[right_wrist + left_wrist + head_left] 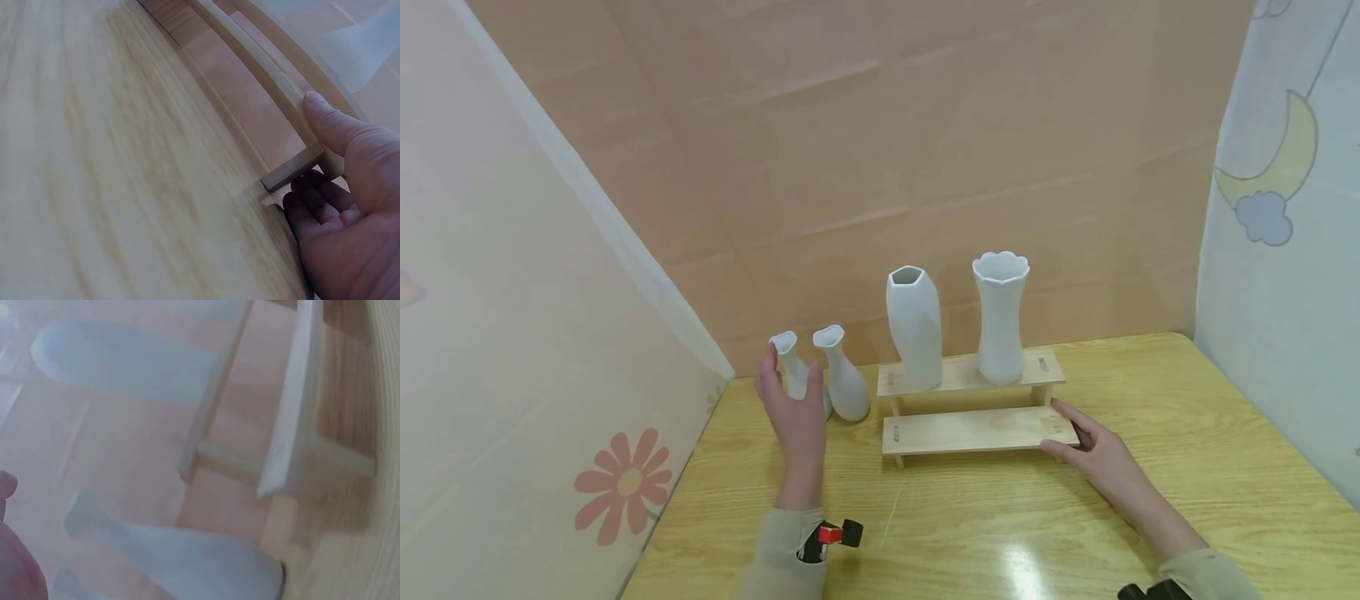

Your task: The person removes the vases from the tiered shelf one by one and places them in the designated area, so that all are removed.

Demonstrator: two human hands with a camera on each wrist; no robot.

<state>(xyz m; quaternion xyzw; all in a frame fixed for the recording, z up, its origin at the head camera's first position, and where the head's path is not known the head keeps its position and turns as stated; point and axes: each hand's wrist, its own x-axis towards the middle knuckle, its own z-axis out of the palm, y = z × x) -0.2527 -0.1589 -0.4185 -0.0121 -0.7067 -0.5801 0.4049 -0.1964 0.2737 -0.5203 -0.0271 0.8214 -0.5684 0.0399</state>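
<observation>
My left hand (793,421) is raised at the leftmost white vase (793,367), its fingers and thumb spread apart and overlapping the vase in the head view. A second slim white vase (847,390) stands just to its right. With my right hand (1103,458) I grip the right end of a two-step wooden stand (970,431). In the right wrist view the thumb (331,122) lies on the step's edge, and the other fingers curl beneath that end. The left wrist view catches only part of the left hand (22,569).
On the upper step stand a twisted white vase (915,333) with an angular mouth and a white vase with a scalloped rim (1001,321). The yellow wooden table (970,525) meets a brown cloth backdrop (880,167), with pale patterned sheets at both sides.
</observation>
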